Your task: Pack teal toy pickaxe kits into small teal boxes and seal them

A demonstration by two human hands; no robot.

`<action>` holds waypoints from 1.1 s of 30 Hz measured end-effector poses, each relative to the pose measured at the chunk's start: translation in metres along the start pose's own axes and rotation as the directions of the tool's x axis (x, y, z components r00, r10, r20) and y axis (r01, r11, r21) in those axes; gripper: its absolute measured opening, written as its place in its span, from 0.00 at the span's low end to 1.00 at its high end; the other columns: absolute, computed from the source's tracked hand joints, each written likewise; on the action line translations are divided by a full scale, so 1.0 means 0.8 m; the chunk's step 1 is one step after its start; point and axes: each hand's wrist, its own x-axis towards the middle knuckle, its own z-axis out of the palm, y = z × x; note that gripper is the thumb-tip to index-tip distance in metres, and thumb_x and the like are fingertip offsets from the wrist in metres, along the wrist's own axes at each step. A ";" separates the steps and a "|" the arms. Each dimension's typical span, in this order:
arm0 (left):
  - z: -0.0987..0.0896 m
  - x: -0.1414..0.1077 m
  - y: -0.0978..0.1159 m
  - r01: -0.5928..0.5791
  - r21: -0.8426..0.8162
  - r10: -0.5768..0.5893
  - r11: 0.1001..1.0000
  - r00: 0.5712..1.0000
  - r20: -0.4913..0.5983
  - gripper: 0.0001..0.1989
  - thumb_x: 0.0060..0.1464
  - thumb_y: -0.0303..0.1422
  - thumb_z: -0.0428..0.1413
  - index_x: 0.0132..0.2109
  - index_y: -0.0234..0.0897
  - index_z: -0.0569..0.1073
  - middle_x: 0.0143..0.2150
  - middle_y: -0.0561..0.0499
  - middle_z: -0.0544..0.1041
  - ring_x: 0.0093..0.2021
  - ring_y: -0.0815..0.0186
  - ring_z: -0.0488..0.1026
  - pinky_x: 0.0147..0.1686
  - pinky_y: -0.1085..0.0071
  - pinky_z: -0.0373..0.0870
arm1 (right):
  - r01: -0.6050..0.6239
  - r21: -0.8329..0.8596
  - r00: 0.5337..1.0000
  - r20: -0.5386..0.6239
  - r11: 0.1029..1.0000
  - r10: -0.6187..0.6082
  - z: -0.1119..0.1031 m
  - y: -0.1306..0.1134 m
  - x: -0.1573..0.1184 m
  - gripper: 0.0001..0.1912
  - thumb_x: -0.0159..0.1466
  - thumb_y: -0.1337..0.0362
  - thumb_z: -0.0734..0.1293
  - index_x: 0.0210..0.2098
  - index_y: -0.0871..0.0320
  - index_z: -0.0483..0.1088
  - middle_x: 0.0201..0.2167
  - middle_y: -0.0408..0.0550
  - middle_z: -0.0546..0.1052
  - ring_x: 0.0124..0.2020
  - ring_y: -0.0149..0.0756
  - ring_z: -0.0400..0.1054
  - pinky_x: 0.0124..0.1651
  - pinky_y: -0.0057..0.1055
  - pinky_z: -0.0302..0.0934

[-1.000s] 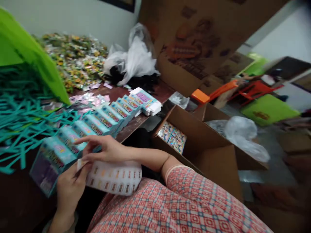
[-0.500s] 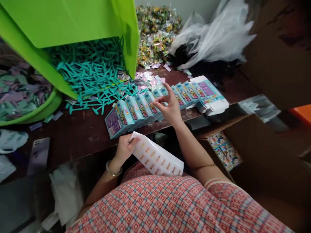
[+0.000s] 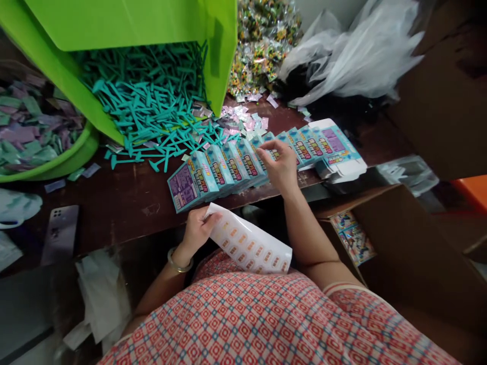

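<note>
My left hand (image 3: 197, 229) grips the upper left corner of a white sheet of stickers (image 3: 253, 244), which carries rows of small orange-printed labels and hangs over my lap. Above the middle of a row of blue toy boxes (image 3: 215, 170), my right hand (image 3: 282, 166) has its thumb and index finger brought together. Whatever may be between those fingertips is too small to make out. The boxes overlap in a slanting line along the table's front edge, and the right hand hides part of several of them. At the right end lies a flattened-looking box with open white flaps (image 3: 344, 149).
A tipped green bin (image 3: 224, 61) spills teal plastic hammer-shaped pieces (image 3: 152, 109). Left of it stands a green basin (image 3: 89, 152) of small packets. A phone (image 3: 61, 233) lies at the table's left. Bagged colourful pieces (image 3: 262, 56) sit behind; an open carton (image 3: 411, 248) stands at right.
My right hand has lowered toward the boxes, and its fingers have curled closer together. My left hand still holds the sticker sheet. The whole view has shifted slightly.
</note>
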 end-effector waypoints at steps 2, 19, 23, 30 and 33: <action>-0.001 0.002 0.002 -0.027 -0.008 0.026 1.000 0.999 -0.024 0.19 0.58 0.44 0.59 0.27 0.35 0.78 0.18 0.54 0.69 0.19 0.70 0.61 0.21 0.73 0.61 | -0.049 0.029 0.997 0.061 0.998 0.047 0.008 0.005 0.001 0.09 0.69 0.59 0.67 0.36 0.55 0.76 0.37 0.48 0.79 0.41 0.43 0.73 0.57 0.46 0.63; -0.005 -0.018 -0.024 0.059 0.073 -0.024 0.996 0.909 -0.417 0.28 0.59 0.58 0.56 0.27 0.37 0.71 0.22 0.51 0.73 0.24 0.66 0.71 0.26 0.73 0.69 | -0.294 0.435 0.910 0.399 0.851 0.111 -0.065 0.063 -0.149 0.42 0.65 0.37 0.70 0.69 0.52 0.61 0.50 0.52 0.77 0.48 0.41 0.75 0.56 0.42 0.71; 0.013 -0.015 -0.024 0.086 0.006 -0.078 0.996 0.930 -0.360 0.25 0.59 0.56 0.58 0.36 0.35 0.76 0.27 0.50 0.78 0.27 0.67 0.74 0.28 0.74 0.71 | -0.346 0.498 0.938 0.207 0.795 0.279 -0.030 0.080 -0.171 0.43 0.62 0.41 0.73 0.68 0.54 0.61 0.40 0.48 0.79 0.41 0.41 0.75 0.49 0.40 0.72; 0.023 -0.039 -0.015 0.252 0.014 -0.247 0.968 0.959 -0.140 0.42 0.60 0.44 0.61 0.74 0.30 0.57 0.25 0.56 0.79 0.22 0.68 0.72 0.25 0.75 0.71 | -0.403 0.526 0.910 0.145 0.749 0.388 -0.047 0.087 -0.182 0.25 0.61 0.46 0.74 0.53 0.52 0.76 0.34 0.45 0.78 0.33 0.37 0.71 0.37 0.34 0.69; 0.022 -0.055 -0.016 0.163 0.089 -0.149 0.983 0.978 -0.146 0.44 0.59 0.41 0.61 0.77 0.34 0.54 0.42 0.46 0.85 0.34 0.66 0.80 0.35 0.73 0.77 | -0.514 0.552 0.854 0.398 0.656 0.334 -0.053 0.096 -0.190 0.22 0.56 0.47 0.77 0.43 0.54 0.81 0.35 0.46 0.80 0.34 0.36 0.72 0.37 0.34 0.69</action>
